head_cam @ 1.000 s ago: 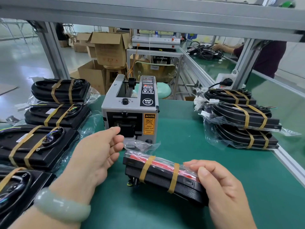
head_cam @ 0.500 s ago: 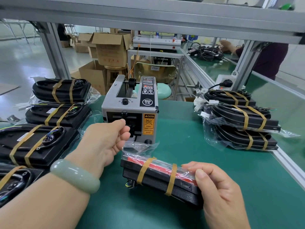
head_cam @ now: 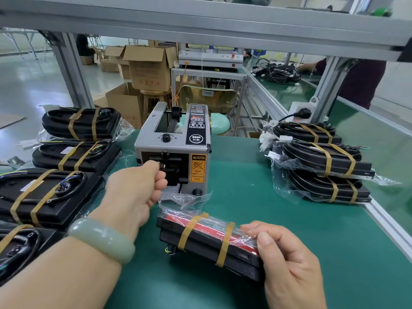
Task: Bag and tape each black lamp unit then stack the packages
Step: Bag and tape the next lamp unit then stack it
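Note:
A black lamp unit [head_cam: 200, 248] in a clear bag stands on its edge on the green mat [head_cam: 256, 192], bound with two tan tape bands, a red strip along its top. My right hand [head_cam: 289, 264] grips its right end. My left hand [head_cam: 133, 188] reaches to the outlet of the grey tape dispenser [head_cam: 174, 139], fingers curled, thumb and forefinger pinching the tape strip there, which is barely visible. At the right lies a stack of three taped packages [head_cam: 323, 161].
Several more bagged, taped lamp units [head_cam: 73, 155] lie in a row along the left edge. An aluminium frame post and a wall socket [head_cam: 301, 112] stand at the back right. Cardboard boxes [head_cam: 149, 68] and another person's bench are beyond the table.
My left hand moved forward from beside the package to the dispenser outlet and closed its thumb and forefinger there. The right hand and the package stayed where they were.

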Demonstrator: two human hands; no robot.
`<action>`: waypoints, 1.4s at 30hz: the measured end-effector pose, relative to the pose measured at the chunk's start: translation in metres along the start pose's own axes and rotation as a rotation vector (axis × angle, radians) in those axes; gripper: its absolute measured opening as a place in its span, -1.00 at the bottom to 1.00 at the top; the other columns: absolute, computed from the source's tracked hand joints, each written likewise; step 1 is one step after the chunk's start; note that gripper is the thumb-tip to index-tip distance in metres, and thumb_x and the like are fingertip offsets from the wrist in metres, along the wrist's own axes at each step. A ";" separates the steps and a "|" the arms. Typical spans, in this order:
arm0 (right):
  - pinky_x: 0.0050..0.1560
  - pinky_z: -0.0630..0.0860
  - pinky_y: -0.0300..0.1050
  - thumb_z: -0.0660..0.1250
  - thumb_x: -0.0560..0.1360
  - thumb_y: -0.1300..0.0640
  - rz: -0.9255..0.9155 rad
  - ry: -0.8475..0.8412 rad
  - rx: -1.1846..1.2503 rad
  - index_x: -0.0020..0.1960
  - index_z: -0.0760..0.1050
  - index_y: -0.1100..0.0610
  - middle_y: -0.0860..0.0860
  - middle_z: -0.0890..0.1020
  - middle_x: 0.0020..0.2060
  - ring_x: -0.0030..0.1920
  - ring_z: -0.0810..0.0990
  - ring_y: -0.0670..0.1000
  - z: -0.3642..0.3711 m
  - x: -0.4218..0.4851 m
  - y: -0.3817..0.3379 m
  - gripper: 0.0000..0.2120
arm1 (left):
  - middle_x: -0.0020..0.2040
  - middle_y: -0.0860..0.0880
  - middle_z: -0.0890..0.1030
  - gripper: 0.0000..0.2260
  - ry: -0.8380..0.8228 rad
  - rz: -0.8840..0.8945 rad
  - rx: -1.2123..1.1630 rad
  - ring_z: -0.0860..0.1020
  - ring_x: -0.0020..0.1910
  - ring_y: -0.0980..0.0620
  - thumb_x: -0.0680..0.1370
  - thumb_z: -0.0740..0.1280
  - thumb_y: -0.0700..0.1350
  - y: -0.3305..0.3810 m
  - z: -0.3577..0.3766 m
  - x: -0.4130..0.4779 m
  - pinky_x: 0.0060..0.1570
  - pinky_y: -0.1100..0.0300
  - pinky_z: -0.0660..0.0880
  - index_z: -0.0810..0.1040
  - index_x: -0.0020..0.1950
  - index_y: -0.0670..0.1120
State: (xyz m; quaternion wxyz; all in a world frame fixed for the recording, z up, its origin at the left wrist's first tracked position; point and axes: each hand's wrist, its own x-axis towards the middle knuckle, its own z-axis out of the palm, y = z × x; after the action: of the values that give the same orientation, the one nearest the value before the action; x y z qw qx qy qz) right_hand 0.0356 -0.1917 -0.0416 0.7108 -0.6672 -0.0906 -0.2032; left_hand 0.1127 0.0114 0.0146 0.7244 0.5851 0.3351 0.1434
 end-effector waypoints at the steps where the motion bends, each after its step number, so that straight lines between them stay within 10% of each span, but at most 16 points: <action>1: -0.13 0.49 -0.44 0.27 0.41 0.21 0.001 0.004 -0.004 -0.26 0.64 0.03 -0.02 0.70 -0.22 -0.15 0.65 -0.15 0.000 0.000 0.000 -0.80 | -0.57 0.05 0.53 -0.81 -0.022 0.011 -0.031 0.47 -0.56 0.18 0.54 0.28 -0.17 0.001 -0.006 -0.007 -0.57 0.36 0.36 0.50 -0.28 -0.14; 8: -0.27 0.46 -0.46 0.27 0.40 0.10 0.096 0.038 -0.006 -0.28 0.64 0.03 -0.05 0.69 -0.29 -0.29 0.61 -0.20 0.005 0.003 -0.007 -0.82 | -0.38 0.05 0.64 -0.79 -0.167 0.389 0.005 0.54 -0.45 0.15 0.22 0.42 0.16 -0.024 -0.045 -0.090 -0.37 0.36 0.50 0.65 -0.31 0.06; 12: -0.27 0.46 -0.42 0.28 0.39 -0.01 0.136 0.006 -0.070 -0.23 0.63 -0.02 -0.07 0.69 -0.28 -0.30 0.61 -0.16 0.010 -0.004 -0.010 -0.83 | -0.03 0.42 0.59 -0.66 -0.123 0.527 0.277 0.57 -0.11 0.31 0.05 0.25 0.33 -0.048 -0.050 -0.117 -0.08 0.53 0.35 0.64 -0.35 0.20; 17: -0.09 0.56 0.01 0.26 0.35 -0.27 0.092 0.007 -0.165 -0.11 0.64 -0.14 -0.03 0.68 -0.21 -0.19 0.63 0.04 0.029 -0.019 -0.008 -0.70 | 0.21 0.52 0.34 -0.64 -0.107 0.484 0.392 0.36 0.25 0.35 -0.01 0.18 0.36 -0.054 -0.044 -0.125 -0.01 0.59 0.18 0.61 -0.36 0.30; 42: 0.00 0.53 0.19 0.25 0.40 -0.24 0.054 -0.013 -0.134 -0.11 0.62 -0.15 -0.05 0.68 -0.16 -0.04 0.61 0.15 0.034 -0.019 -0.004 -0.75 | 0.40 0.38 0.24 -0.79 -0.089 0.503 0.481 0.24 0.42 0.20 0.38 0.46 0.00 -0.058 -0.032 -0.126 0.11 0.33 0.12 0.59 -0.32 0.34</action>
State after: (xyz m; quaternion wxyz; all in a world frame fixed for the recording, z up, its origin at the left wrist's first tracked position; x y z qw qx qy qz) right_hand 0.0213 -0.1553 -0.0427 0.6693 -0.7168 -0.0633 -0.1850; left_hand -0.0115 -0.0555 -0.0027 0.5216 0.8090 0.1727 0.2089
